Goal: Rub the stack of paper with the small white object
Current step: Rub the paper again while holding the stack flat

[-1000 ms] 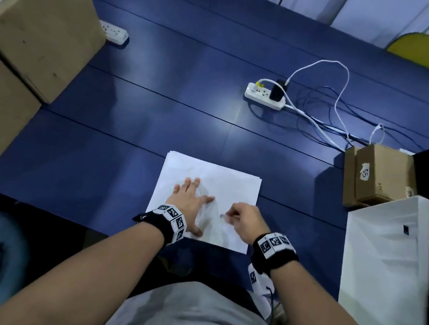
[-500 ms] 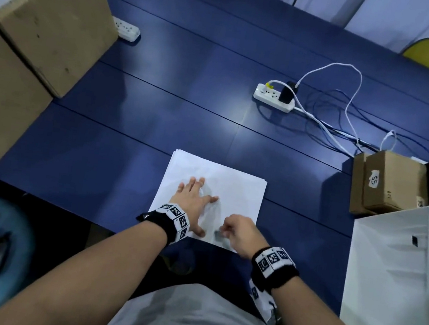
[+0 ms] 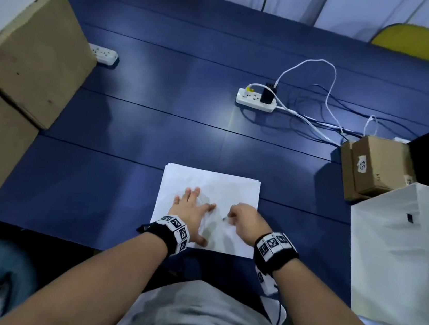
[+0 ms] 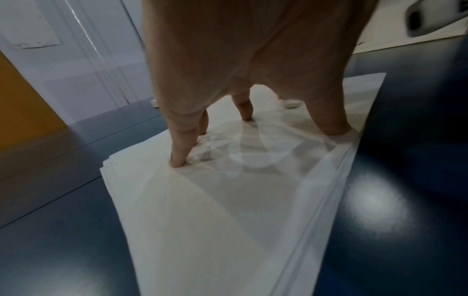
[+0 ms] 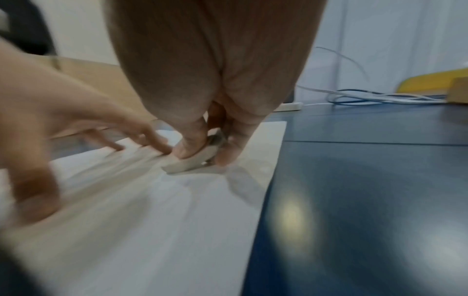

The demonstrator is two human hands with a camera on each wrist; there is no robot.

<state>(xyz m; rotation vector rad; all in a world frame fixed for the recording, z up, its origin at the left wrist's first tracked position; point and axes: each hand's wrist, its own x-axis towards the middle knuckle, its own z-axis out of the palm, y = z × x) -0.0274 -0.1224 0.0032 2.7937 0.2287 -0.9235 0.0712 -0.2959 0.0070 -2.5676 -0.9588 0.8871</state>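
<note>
The stack of paper [image 3: 211, 189] is lying on the blue table [image 3: 131, 125], low in the middle of the head view. The left hand [image 3: 191, 213] is pressing flat on it, fingers spread and straight. The right hand [image 3: 245, 224] is pinching the small white object [image 5: 195, 160] between thumb and fingers (it looks like an eraser), and its bottom edge is touching the top sheet, just beside the left hand's fingertips [image 5: 162, 148].

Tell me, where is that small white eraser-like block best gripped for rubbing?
Probably by its raised upper end, from above. The small white block lies tilted, low end on the white paper stack; the right hand pinches its long sides there.
</note>
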